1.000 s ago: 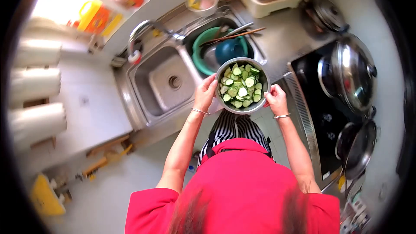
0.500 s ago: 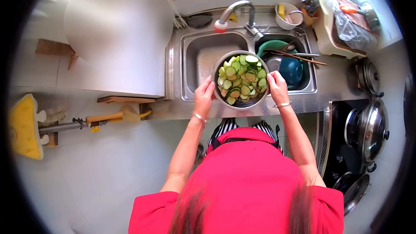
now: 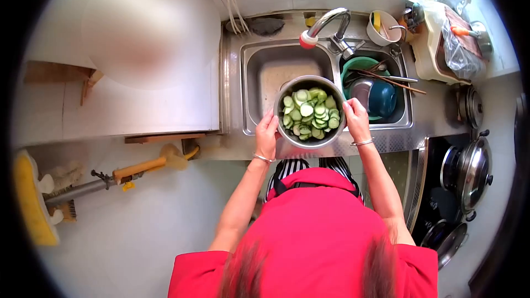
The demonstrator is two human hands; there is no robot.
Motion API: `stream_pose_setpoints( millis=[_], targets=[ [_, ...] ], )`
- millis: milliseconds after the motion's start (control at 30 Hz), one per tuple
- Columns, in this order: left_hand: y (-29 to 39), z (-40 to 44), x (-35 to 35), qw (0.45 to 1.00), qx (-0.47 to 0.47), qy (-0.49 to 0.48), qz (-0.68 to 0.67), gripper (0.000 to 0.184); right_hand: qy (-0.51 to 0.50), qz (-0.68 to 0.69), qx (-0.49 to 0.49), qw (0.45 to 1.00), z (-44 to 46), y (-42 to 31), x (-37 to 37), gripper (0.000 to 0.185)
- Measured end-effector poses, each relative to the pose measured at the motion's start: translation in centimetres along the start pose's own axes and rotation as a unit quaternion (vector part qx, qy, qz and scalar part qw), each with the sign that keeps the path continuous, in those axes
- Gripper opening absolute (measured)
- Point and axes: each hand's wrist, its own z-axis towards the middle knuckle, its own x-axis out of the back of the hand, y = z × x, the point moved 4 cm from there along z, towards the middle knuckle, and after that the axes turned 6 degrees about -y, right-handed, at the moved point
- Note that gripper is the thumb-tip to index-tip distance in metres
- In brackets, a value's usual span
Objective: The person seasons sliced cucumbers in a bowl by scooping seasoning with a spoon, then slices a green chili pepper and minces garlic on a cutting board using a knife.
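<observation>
A round metal bowl (image 3: 311, 144) full of sliced cucumber (image 3: 307, 110) is held level over the front edge of the left sink basin (image 3: 265, 77). My left hand (image 3: 267, 135) grips its left rim, fingers wrapped round the side. On the right rim, my right hand (image 3: 356, 118) is closed with the thumb on top. Behind the bowl, the curved faucet (image 3: 334, 16) with a red and white tip reaches over the left basin. In the right basin a green tub (image 3: 348, 66) holds a blue bowl (image 3: 382, 99) and chopsticks (image 3: 386, 76).
A black stove with a lidded pan (image 3: 476, 174) stands at the right. A white bowl (image 3: 381, 37) and a cream rack (image 3: 428, 58) are behind the right basin. Bottles line the ledge at the back. A yellow mop head (image 3: 33, 198) lies at the lower left.
The view has turned, so the sink now lies straight ahead. My hands have carried the bowl from beside the right basin to the left basin's front edge, and the cucumber slices have shifted inside it.
</observation>
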Motion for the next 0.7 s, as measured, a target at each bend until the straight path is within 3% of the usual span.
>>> stream_pose_setpoints(
  millis=[100,133,200,267,300,333,433,533,567,600,667,700],
  targets=[
    [0.5,-1.1,0.3,1.0,-0.012,0.027,-0.005,0.035,0.021,-0.044,0.115,0.992,-1.6,-7.9,1.6,0.018],
    [2.4,-2.6,-1.5,0.995,-0.066,-0.004,-0.072,0.036,0.024,-0.045,0.157,0.986,-2.1,-10.4,2.6,0.018],
    [3.6,-3.3,-1.8,0.994,-0.073,-0.011,-0.084,0.036,0.023,-0.045,0.174,0.983,-2.0,-10.8,2.6,0.019],
    [1.4,-2.1,-1.1,0.994,-0.025,0.018,-0.104,0.036,-0.059,0.061,-0.006,0.996,0.4,-5.0,1.3,0.02],
    [0.8,-1.5,-0.5,0.994,0.017,0.036,-0.102,0.037,-0.054,0.078,0.001,0.995,0.5,-4.3,1.0,0.021],
    [0.0,-0.7,-0.2,0.993,0.013,0.04,-0.112,0.037,-0.003,-0.035,0.066,0.997,1.4,-0.5,0.1,0.022],
    [-0.3,-0.4,0.8,0.995,0.005,0.008,-0.095,0.036,-0.042,0.014,-0.004,0.999,1.1,-1.3,-0.9,0.022],
    [1.6,-1.8,0.7,0.995,-0.069,0.043,-0.059,0.035,0.003,-0.006,0.143,0.99,-0.4,-8.0,0.4,0.017],
    [3.8,-2.6,-0.3,0.994,-0.085,0.013,-0.073,0.036,-0.026,0.055,0.095,0.994,-0.9,-8.9,0.9,0.016],
    [3.6,-2.4,0.2,0.995,-0.075,0.015,-0.071,0.036,-0.006,0.001,0.115,0.993,-0.1,-8.2,0.3,0.016],
    [2.8,-1.6,0.6,0.994,0.031,0.032,-0.097,0.037,-0.079,0.083,-0.028,0.993,0.8,-5.6,-0.9,0.018],
    [0.9,-0.2,1.2,0.995,0.013,0.034,-0.096,0.037,-0.047,0.015,-0.013,0.999,2.0,-1.2,-2.0,0.022]
  ],
)
